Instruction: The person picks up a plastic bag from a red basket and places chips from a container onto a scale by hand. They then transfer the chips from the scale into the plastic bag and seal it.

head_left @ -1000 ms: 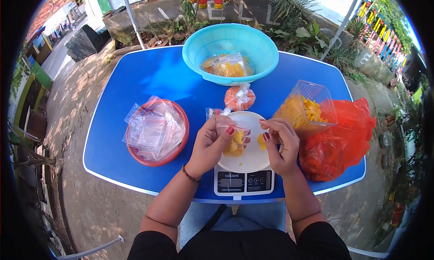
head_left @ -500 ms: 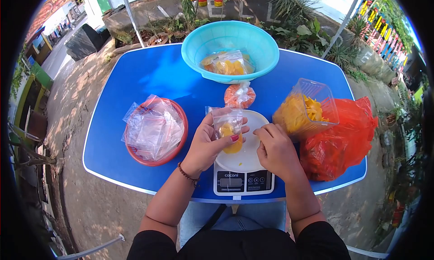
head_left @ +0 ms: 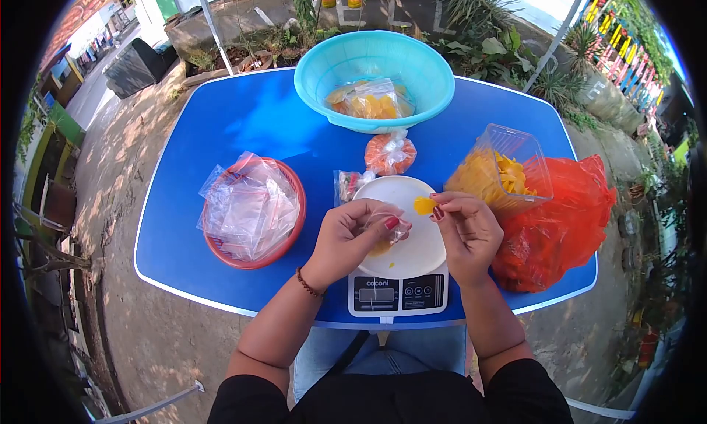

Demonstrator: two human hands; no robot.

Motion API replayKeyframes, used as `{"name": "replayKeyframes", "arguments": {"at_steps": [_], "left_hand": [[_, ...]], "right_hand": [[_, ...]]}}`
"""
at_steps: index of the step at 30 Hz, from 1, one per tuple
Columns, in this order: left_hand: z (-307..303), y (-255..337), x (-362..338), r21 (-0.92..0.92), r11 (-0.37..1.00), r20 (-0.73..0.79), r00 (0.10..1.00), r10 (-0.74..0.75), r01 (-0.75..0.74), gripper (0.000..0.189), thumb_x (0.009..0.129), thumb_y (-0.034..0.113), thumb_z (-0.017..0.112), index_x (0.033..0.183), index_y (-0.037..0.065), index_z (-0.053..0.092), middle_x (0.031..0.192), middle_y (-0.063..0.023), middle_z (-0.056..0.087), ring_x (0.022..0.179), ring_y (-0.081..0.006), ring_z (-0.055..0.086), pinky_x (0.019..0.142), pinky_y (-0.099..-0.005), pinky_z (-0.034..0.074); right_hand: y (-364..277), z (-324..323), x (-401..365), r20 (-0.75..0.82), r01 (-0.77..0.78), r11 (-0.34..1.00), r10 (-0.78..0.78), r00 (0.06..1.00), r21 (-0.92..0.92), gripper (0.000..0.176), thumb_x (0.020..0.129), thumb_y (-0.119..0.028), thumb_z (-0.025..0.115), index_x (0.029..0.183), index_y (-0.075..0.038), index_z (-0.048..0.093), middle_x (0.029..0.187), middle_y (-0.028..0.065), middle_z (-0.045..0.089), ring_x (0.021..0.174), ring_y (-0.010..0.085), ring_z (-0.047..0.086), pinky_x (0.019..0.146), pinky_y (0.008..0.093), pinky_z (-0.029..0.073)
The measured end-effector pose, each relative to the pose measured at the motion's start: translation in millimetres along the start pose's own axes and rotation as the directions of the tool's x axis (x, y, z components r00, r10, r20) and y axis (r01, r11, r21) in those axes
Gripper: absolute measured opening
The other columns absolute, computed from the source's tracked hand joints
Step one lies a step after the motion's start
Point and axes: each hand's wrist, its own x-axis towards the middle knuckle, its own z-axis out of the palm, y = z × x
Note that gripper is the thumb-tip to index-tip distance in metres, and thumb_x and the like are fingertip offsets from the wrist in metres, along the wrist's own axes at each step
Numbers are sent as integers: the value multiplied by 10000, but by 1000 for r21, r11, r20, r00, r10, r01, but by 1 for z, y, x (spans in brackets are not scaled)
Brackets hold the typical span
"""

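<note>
My left hand (head_left: 352, 236) is closed around a small clear zip bag (head_left: 384, 240) with yellow pieces inside, held over the white plate (head_left: 423, 256) of a kitchen scale (head_left: 398, 295). Between the thumb and fingertips of my right hand (head_left: 469, 232) is a yellow chip (head_left: 424, 205), just right of the bag and apart from it. A tiny yellow crumb lies on the plate. To the right, a clear plastic container (head_left: 508, 140) leans on its side, with many yellow chips (head_left: 482, 179) in it.
A red basket (head_left: 297, 221) of empty zip bags (head_left: 254, 207) stands left. Behind are a turquoise basin (head_left: 309, 74) with filled bags (head_left: 375, 101), a bag of orange bits (head_left: 389, 155) and a small packet (head_left: 346, 187). A red plastic bag (head_left: 556, 236) sits right on the blue table (head_left: 184, 166).
My right hand has lifted and turned, now showing a yellow chip in its fingertips. My left hand has tilted and lowered the zip bag toward the plate.
</note>
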Motion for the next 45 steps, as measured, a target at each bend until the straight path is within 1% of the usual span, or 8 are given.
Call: {"name": "replayKeyframes", "arguments": {"at_steps": [7,15,18,22,33,36,39,45], "left_hand": [[5,3,-2,188,982,-12,1000,-2,4,265,848,49,761,1082,-37,669,947,-93,729,877,-109,682,777,-231,548],[6,-5,-1,154,987,-55,997,61,-52,305,825,125,808,1077,-13,708,894,-35,725,792,-31,631,686,-201,516],[5,2,-2,212,977,28,1000,8,-14,299,882,21,717,1157,-57,628,1042,-123,715,947,-137,693,827,-244,554],[5,-2,-3,74,997,19,999,29,-31,265,948,171,673,1141,-11,680,941,-37,720,849,-55,638,741,-213,524],[0,0,1,28,992,65,990,123,-125,318,1044,187,481,1233,-37,605,1224,-150,655,1075,-165,640,949,-313,509],[8,14,-3,-207,978,111,994,-8,32,297,1028,157,521,1261,-7,605,1195,-110,669,1078,-145,636,928,-293,513],[8,14,-3,-6,998,116,991,-62,63,347,1026,160,500,1307,-34,561,1277,-160,634,1188,-217,602,992,-345,495],[-3,-2,9,214,933,187,950,252,-289,416,1028,199,505,1377,-28,502,1409,-160,534,1181,-224,603,994,-351,492]], "right_hand": [[-3,1,-1,76,-99,963,82,994,250,119,896,122,597,999,61,586,1078,179,637,990,201,648,872,308,557],[-1,2,0,183,-128,974,93,979,185,157,867,142,608,998,57,623,1018,140,630,972,176,623,881,293,510],[-1,0,2,207,-38,999,36,978,5,142,838,97,645,967,38,660,991,123,626,891,158,599,816,271,482],[-3,-7,8,348,181,944,-77,934,-277,122,839,-14,677,951,28,656,950,91,585,889,140,543,761,252,423],[-3,-1,5,302,41,969,36,953,-243,175,828,-113,710,928,-11,609,919,55,549,746,91,449,665,228,355],[5,-2,0,138,-25,983,51,989,-184,152,813,-98,717,901,-11,630,868,57,589,711,120,487,624,256,379],[-4,-4,7,181,-35,973,77,981,-228,126,811,-82,720,881,-9,645,843,65,608,702,137,524,608,266,398],[-11,6,8,352,52,970,36,935,-238,113,811,-58,724,880,-8,649,845,60,605,707,118,530,614,252,403]]}}
